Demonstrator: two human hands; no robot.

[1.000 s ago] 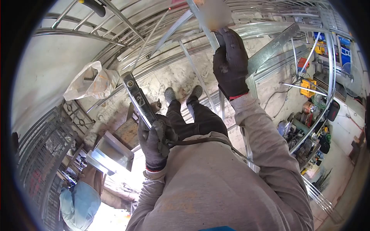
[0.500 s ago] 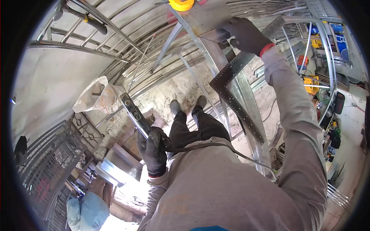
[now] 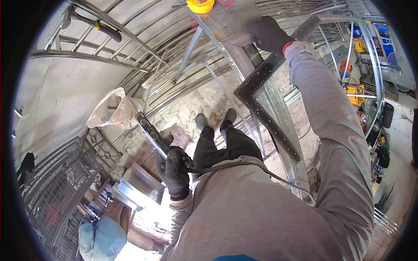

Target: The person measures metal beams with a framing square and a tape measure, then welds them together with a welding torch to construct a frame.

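In a dark glove, my left hand (image 3: 175, 174) is wrapped round the end of a long metal tool (image 3: 152, 134) that points up and left, with a dark cable (image 3: 213, 167) running from near the hand. My right hand (image 3: 271, 35), also gloved, is at the metal piece (image 3: 235, 19) on top of the steel frame (image 3: 278, 108); its fingers are blurred, and what they hold is unclear. Just below my right hand a dark perforated square (image 3: 248, 91) lies across the frame. A yellow tape measure (image 3: 200, 5) sits at the top edge.
A hammer (image 3: 93, 22) rests on the metal grille at upper left. Beside the tool hangs a white plastic bag (image 3: 114, 108). Metal bars lie along the floor behind the frame. Tools and yellow cases (image 3: 355, 93) stand at the right.
My right hand has shifted slightly left. The camera view has moved a little, while the metal tool stays in my left hand.
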